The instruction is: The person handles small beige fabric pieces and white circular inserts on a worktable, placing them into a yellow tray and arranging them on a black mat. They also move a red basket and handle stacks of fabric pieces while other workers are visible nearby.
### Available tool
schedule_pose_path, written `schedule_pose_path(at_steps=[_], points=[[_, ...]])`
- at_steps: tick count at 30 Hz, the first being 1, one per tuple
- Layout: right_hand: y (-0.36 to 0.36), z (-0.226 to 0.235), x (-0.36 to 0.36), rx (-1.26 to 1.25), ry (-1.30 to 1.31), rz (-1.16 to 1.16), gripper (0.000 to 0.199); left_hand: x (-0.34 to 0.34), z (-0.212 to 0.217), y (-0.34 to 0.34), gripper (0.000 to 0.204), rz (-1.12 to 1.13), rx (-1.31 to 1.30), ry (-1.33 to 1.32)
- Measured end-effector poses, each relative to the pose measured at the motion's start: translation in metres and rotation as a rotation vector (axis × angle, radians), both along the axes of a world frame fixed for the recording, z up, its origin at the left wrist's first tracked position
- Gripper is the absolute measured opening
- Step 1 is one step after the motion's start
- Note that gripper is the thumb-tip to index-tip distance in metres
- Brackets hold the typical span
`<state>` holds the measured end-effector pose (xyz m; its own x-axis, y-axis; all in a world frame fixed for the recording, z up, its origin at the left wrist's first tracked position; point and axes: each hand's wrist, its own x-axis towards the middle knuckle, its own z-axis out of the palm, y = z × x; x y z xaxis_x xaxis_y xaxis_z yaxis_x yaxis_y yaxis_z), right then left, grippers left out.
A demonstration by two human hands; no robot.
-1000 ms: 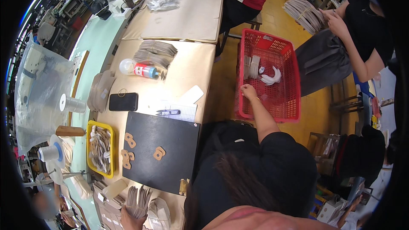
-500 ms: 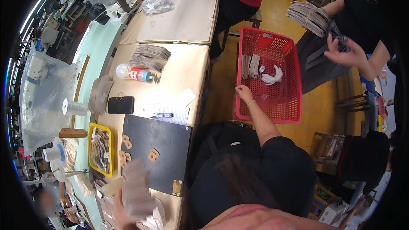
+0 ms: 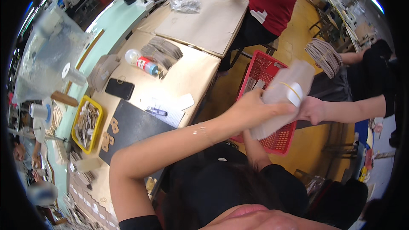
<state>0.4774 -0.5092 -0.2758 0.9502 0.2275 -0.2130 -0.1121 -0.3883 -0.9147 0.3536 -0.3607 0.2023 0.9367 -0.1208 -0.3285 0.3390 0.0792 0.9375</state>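
My left hand reaches across to the right, its thumb and fingers gripping a thick bundle of beige-grey cut pieces, slightly blurred. A yellow band and a white tag are on the bundle. Another person's hand meets the bundle at its right side. That person's other hand has a second banded bundle. My right forearm rises below the left one, and its hand is hidden behind my left arm and the bundle. Beneath the hands is a red plastic crate, with some bundles inside.
On the table to the left lie a black board with small tan pieces, a phone, a bottle and more bundles. A yellow basket holds small pieces. Someone in red sits beyond the table.
My left hand has swung from the table's lower left to above the crate with the bundle. The other person's free hand has come down to it. My view has turned.
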Motion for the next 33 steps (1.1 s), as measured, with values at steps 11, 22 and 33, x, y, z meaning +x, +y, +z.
schedule_pose_path(at_steps=[11, 22, 33], points=[[-0.022, -0.001, -0.002, -0.119, 0.003, 0.1, 0.028, 0.026, 0.019, -0.04, 0.122, -0.078, 0.441, -0.456], [-0.069, 0.077, 0.081, -0.588, -0.422, 0.084, 0.035, -0.108, -0.026, 0.072, 0.096, 0.161, 0.795, -0.558], [0.178, 0.286, -0.069, 0.314, -0.561, 0.633, 0.031, -0.445, -0.052, 0.121, 0.044, 1.671, 1.27, -0.224]])
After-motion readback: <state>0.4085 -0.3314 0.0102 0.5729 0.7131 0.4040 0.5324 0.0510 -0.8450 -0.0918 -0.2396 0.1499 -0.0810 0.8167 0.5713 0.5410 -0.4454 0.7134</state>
